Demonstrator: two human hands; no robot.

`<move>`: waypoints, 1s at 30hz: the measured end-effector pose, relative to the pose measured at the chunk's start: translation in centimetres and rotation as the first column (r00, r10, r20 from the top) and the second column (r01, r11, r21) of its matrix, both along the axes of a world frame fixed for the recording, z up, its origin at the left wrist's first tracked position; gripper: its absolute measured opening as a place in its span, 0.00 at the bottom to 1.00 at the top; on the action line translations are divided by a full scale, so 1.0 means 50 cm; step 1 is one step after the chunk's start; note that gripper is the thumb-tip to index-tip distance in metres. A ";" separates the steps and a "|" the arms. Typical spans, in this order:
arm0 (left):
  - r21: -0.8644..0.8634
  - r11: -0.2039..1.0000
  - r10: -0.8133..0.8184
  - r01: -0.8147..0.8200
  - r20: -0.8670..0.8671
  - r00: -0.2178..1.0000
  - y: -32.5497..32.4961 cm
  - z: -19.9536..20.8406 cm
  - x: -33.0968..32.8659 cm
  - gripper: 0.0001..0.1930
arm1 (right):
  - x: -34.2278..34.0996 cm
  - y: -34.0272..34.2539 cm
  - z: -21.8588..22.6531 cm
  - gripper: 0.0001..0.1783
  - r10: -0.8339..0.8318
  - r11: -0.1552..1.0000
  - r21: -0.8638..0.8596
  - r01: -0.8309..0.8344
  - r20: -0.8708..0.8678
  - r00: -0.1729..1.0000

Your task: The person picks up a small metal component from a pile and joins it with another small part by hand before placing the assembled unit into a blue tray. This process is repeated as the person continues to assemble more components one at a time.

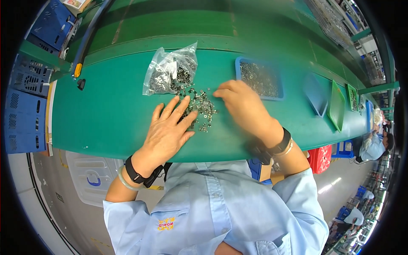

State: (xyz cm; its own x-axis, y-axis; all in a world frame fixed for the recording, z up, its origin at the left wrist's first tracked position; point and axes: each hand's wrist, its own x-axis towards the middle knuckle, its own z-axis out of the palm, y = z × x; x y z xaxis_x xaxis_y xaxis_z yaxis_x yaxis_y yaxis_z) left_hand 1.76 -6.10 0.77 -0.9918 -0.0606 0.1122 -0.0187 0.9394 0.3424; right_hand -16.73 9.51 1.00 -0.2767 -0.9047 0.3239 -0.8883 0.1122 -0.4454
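A pile of small shiny metal parts [203, 106] is spread on the green tabletop in front of me. My left hand [168, 127] lies over its left side, fingers spread and fingertips touching the parts. To the right of the pile, my right hand [240, 100] is raised with its fingers bent together; whatever the fingertips hold, if anything, is hidden. Behind the pile, a clear plastic bag [159, 72] holds more of the metal parts, its mouth near the pile. A blue tray [260, 98] filled with small metal pieces stands just beyond my right hand.
An empty-looking blue tray [315, 97], a green tray [337, 106] and a smaller green tray with parts [352, 97] stand farther right. Blue crates [25, 121] are stacked at left. A lidded clear bin [91, 170] and a red container [319, 159] sit below the table.
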 end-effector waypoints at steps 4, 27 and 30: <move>0.022 0.977 -0.214 0.213 0.035 0.976 0.010 -0.002 -0.014 0.25 | 0.035 0.027 -0.008 0.15 0.091 0.987 0.138 -0.085 -0.042 0.995; -0.016 0.979 -0.204 0.204 0.001 0.979 -0.016 0.013 -0.047 0.22 | -0.002 -0.046 -0.024 0.07 -0.036 0.998 0.036 0.042 -0.150 0.988; 0.007 0.986 -0.168 0.168 -0.046 0.985 -0.022 0.008 -0.049 0.20 | -0.004 -0.052 -0.025 0.06 -0.034 0.999 0.036 0.039 -0.119 0.992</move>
